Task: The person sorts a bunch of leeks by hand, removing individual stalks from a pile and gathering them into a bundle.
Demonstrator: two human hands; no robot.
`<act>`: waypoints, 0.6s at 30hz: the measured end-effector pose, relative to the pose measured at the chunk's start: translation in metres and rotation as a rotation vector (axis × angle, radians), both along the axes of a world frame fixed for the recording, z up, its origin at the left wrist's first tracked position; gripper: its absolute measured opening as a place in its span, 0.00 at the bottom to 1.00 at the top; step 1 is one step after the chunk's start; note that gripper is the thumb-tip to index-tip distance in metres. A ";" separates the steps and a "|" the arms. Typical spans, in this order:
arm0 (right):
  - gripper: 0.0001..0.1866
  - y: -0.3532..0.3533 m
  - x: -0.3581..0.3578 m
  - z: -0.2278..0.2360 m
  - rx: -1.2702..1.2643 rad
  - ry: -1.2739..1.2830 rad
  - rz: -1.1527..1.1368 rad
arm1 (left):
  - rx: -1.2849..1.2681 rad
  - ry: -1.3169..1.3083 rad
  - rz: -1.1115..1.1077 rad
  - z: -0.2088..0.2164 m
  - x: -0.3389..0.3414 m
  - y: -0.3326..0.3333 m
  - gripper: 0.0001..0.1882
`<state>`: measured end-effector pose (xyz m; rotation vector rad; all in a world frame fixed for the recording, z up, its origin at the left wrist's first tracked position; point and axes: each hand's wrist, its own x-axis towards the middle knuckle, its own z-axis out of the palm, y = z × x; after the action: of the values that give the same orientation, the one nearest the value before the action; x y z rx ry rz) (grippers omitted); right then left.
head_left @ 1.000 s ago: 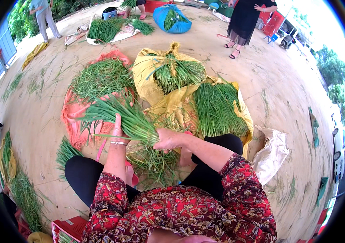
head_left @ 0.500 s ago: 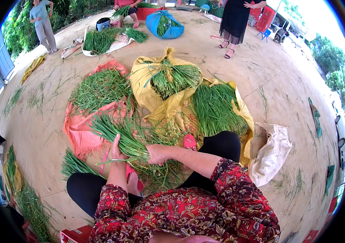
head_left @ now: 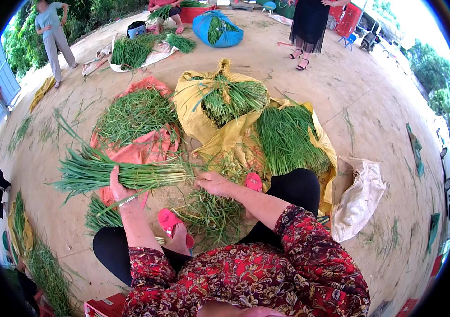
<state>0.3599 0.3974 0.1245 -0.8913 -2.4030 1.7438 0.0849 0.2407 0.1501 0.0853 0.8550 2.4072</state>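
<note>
My left hand (head_left: 117,185) grips a thick bundle of long green stalks (head_left: 114,171), held level and pointing left over the ground. My right hand (head_left: 211,182) rests at the bundle's cut end, fingers curled on the stalks there. Below my hands loose green stalks (head_left: 209,214) lie scattered between my pink slippers (head_left: 174,222). I sit low, in black trousers and a red flowered top.
A pink sack (head_left: 135,150) holds a heap of greens. Two yellow sacks (head_left: 206,127) carry more piles, one on the right (head_left: 288,140). A white bag (head_left: 357,193) lies at the right. Further back stand a blue sack (head_left: 219,31) and several people.
The bundle has swung from slanting upright to lying level, its tips now pointing left. My left hand moved left with it; my right hand stayed at the cut end.
</note>
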 end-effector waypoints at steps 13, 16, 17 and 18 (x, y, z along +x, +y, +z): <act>0.42 0.031 -0.023 -0.002 0.055 0.045 0.007 | -0.400 0.700 0.240 -0.014 0.045 0.032 0.14; 0.44 0.024 -0.043 0.027 -0.284 0.398 -0.134 | -0.537 0.893 -0.017 -0.046 0.098 0.058 0.22; 0.45 0.028 -0.049 0.024 -0.270 0.392 -0.099 | -0.516 0.959 -0.049 -0.051 0.115 0.063 0.24; 0.45 0.020 -0.047 0.039 -0.321 0.382 -0.107 | -0.495 1.017 -0.084 -0.058 0.128 0.066 0.26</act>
<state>0.3128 0.4177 0.1634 -0.6208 -1.8424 2.0689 0.2128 0.3072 0.0923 1.1791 1.7974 1.9108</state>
